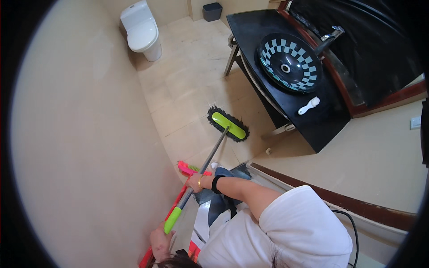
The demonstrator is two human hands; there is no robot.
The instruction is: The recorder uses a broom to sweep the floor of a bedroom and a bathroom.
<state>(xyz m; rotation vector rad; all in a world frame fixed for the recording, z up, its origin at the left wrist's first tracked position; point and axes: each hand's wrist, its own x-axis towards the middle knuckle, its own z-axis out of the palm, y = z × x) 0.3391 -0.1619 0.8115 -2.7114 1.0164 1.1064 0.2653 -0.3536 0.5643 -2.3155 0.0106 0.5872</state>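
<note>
A mop [214, 147] with a grey pole slants across the lower middle of the view. Its flat head [229, 126], lime green with a dark shaggy fringe, rests on the tiled floor. My right hand [195, 182] is closed around the pole partway down. At the pole's top end my left hand [161, 239] grips the lime green handle [172, 220]. Behind the pole is a pink brush [188, 168] with red and green bristles. Its red handle [179, 197] runs along the wall side, past both hands; whether either hand touches it, I cannot tell.
A plain wall [83, 134] stands close on the left. On the right is a black vanity counter [249, 28] with a checkered basin [288, 63], a faucet [331, 33] and a white scrub brush [309, 105]. A toilet [142, 33] and grey bin [212, 12] stand at the back.
</note>
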